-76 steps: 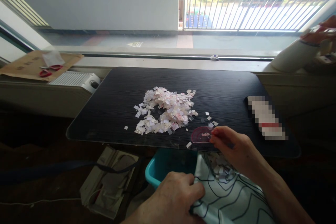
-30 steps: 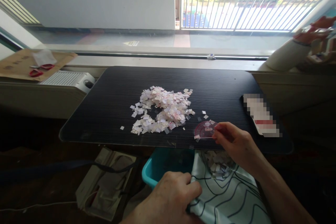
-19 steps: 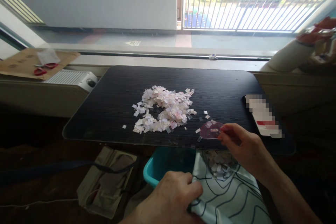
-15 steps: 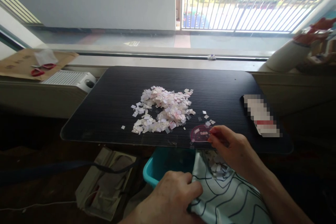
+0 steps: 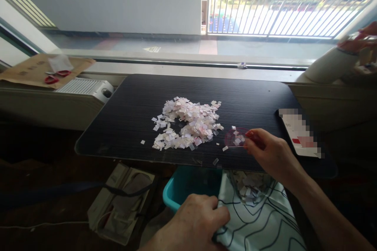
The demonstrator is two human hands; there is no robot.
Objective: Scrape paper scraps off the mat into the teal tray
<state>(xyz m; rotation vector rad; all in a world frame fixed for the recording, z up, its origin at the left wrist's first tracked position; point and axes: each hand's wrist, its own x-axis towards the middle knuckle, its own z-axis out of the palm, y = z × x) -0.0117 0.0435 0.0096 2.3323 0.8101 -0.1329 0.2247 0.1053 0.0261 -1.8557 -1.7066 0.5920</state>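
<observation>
A heap of small white and pink paper scraps [image 5: 188, 122] lies in the middle of a black tabletop [image 5: 141, 102]. My right hand [image 5: 269, 153] pinches a clear pink half-round plastic piece [image 5: 235, 137] flat on the table, just right of the heap, over a few loose scraps. My left hand [image 5: 194, 223] is closed on the edge of a pale cloth with dark wavy lines [image 5: 259, 223] held below the table's front edge. More scraps [image 5: 250, 188] lie gathered in that cloth.
A teal tub [image 5: 182, 188] sits under the table's front edge. A blurred-out white card [image 5: 299, 131] lies at the table's right. Red scissors [image 5: 54, 76] rest on brown paper at far left. Another person's sleeve [image 5: 326, 66] and hand show at upper right.
My right hand slid the pink plastic piece back and forth near the front edge; it now sits farther from the edge, closer to the heap. My left hand kept hold of the cloth.
</observation>
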